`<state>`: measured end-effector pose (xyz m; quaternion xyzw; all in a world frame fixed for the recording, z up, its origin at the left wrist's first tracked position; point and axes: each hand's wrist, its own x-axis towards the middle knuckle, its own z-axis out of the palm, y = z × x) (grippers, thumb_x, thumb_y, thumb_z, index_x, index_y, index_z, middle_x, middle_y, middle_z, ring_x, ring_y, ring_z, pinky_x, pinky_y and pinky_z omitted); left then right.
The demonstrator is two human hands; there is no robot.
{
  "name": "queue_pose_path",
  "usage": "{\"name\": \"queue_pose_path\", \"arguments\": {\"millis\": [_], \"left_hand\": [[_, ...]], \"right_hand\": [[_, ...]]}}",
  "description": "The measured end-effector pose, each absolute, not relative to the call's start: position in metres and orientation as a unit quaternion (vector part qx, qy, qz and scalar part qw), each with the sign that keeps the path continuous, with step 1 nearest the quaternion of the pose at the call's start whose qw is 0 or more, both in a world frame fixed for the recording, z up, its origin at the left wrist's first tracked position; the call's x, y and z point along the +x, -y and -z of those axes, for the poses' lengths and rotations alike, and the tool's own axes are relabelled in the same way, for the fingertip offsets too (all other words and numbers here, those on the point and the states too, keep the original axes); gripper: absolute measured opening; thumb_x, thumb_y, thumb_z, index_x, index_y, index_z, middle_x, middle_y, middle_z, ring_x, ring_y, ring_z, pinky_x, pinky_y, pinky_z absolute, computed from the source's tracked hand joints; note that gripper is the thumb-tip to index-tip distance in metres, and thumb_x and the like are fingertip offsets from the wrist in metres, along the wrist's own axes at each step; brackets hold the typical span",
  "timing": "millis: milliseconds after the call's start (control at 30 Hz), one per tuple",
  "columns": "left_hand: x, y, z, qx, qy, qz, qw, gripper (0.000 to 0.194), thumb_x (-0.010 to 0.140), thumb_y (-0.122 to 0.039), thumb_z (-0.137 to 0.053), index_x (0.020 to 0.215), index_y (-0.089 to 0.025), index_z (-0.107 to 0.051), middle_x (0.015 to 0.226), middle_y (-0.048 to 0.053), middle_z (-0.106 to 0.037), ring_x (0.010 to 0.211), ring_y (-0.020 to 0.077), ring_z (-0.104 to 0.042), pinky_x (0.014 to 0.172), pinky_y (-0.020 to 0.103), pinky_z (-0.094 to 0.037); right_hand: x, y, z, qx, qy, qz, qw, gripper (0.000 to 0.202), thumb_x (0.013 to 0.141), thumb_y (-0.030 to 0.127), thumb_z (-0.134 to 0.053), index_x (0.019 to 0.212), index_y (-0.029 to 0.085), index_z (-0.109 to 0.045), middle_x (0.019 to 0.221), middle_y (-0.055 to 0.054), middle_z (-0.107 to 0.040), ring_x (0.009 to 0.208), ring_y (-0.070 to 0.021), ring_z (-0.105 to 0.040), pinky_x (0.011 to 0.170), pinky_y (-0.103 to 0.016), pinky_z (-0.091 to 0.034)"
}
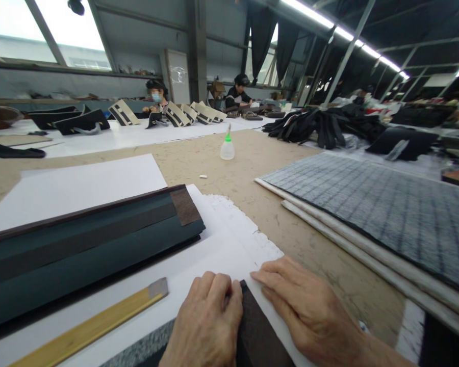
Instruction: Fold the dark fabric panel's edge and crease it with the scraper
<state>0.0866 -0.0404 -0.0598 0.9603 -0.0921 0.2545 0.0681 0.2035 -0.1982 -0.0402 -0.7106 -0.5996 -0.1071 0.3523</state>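
Observation:
My left hand (210, 321) has its fingers curled and pressed together at the left edge of a dark brown, leather-like piece (262, 331). That piece lies over white paper (229, 244) near the bottom of the view. My right hand (309, 303) rests flat with fingers stretched out, its tips on the paper just right of the piece's edge. A grey felt-like layer (141, 346) shows to the left of my left hand. Beside it lies a yellow flat bar (95, 326) with a grey tip. What my left fingertips grip underneath is partly hidden.
A stack of dark green panels (99, 239) stands at the left. Grey grid-marked boards (367, 204) are piled at the right. A bottle with a green collar (227, 148) and a small white stick (203, 177) sit ahead. Two people (158, 97) (239, 94) work behind.

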Motion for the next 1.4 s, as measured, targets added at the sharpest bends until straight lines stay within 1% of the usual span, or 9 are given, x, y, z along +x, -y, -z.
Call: {"name": "queue_pose_path", "arguments": {"millis": [133,300,400,500,733,867,1000,1167,1400], "left_hand": [[0.086,0.042,0.058,0.965,0.085,-0.241,0.058,0.046,0.076,0.006,-0.027,0.113,-0.007,-0.051,0.091,0.008,-0.050,0.077,0.0209,-0.046,0.065,0.034,-0.048],[0.087,0.044,0.057,0.969,0.085,-0.228,0.032,0.041,0.073,0.003,-0.038,0.111,-0.007,-0.051,0.091,0.008,-0.051,0.076,0.0210,-0.046,0.064,0.034,-0.045],[0.089,0.045,0.057,0.970,0.092,-0.223,0.029,0.039,0.071,0.002,-0.040,0.107,-0.007,-0.052,0.088,0.007,-0.050,0.074,0.0212,-0.045,0.062,0.034,-0.043],[0.092,0.044,0.060,0.958,0.094,-0.269,0.038,0.036,0.071,0.002,-0.038,0.102,-0.008,-0.053,0.083,0.006,-0.049,0.070,0.0210,-0.044,0.058,0.034,-0.039],[0.073,0.019,0.062,0.959,0.126,-0.240,0.083,0.041,0.083,-0.001,-0.030,0.120,-0.011,-0.045,0.096,0.009,-0.051,0.078,0.0193,-0.049,0.066,0.031,-0.046],[0.061,0.009,0.060,0.960,0.134,-0.232,0.083,0.043,0.084,0.002,-0.029,0.121,-0.014,-0.046,0.095,0.007,-0.053,0.078,0.0174,-0.050,0.067,0.028,-0.046],[0.061,0.011,0.057,0.962,0.142,-0.230,0.042,0.039,0.084,0.000,-0.029,0.117,-0.010,-0.047,0.090,0.008,-0.055,0.074,0.0189,-0.050,0.064,0.030,-0.046],[0.065,0.014,0.056,0.965,0.144,-0.218,0.014,0.037,0.084,-0.003,-0.031,0.117,-0.009,-0.047,0.092,0.009,-0.055,0.074,0.0204,-0.049,0.062,0.033,-0.045],[0.067,0.015,0.058,0.964,0.138,-0.225,0.035,0.036,0.082,-0.003,-0.031,0.114,-0.008,-0.049,0.088,0.009,-0.054,0.072,0.0212,-0.047,0.059,0.033,-0.041]], "right_hand": [[0.204,0.200,0.040,-0.710,0.598,0.114,0.355,0.027,0.088,0.001,-0.041,0.105,0.015,-0.056,0.085,-0.005,-0.057,0.079,-0.0161,-0.051,0.068,-0.029,-0.046],[0.200,0.198,0.040,-0.719,0.604,0.114,0.323,0.028,0.086,0.002,-0.037,0.099,0.014,-0.059,0.084,-0.007,-0.057,0.078,-0.0171,-0.052,0.067,-0.030,-0.047],[0.200,0.197,0.040,-0.721,0.613,0.129,0.296,0.033,0.084,0.003,-0.035,0.101,0.013,-0.061,0.085,-0.008,-0.058,0.077,-0.0177,-0.052,0.065,-0.030,-0.047],[0.199,0.197,0.040,-0.721,0.622,0.149,0.267,0.033,0.084,0.004,-0.035,0.100,0.012,-0.063,0.085,-0.009,-0.058,0.077,-0.0183,-0.052,0.066,-0.031,-0.046],[0.198,0.197,0.042,-0.717,0.635,0.170,0.233,0.035,0.089,0.006,-0.032,0.104,0.012,-0.062,0.086,-0.010,-0.058,0.078,-0.0195,-0.051,0.068,-0.033,-0.046],[0.197,0.197,0.041,-0.707,0.647,0.171,0.227,0.035,0.088,0.005,-0.031,0.106,0.011,-0.061,0.096,-0.011,-0.060,0.089,-0.0215,-0.052,0.075,-0.036,-0.046],[0.196,0.195,0.037,-0.682,0.674,0.172,0.227,0.038,0.087,0.000,-0.029,0.106,0.011,-0.061,0.104,-0.009,-0.061,0.102,-0.0220,-0.048,0.086,-0.037,-0.043],[0.199,0.194,0.035,-0.680,0.686,0.128,0.223,0.036,0.085,0.001,-0.029,0.101,0.009,-0.060,0.098,-0.010,-0.061,0.089,-0.0208,-0.050,0.082,-0.038,-0.043],[0.208,0.191,0.034,-0.649,0.707,0.139,0.245,0.035,0.079,0.002,-0.031,0.102,0.009,-0.056,0.095,-0.012,-0.061,0.090,-0.0214,-0.052,0.085,-0.040,-0.042]]}}
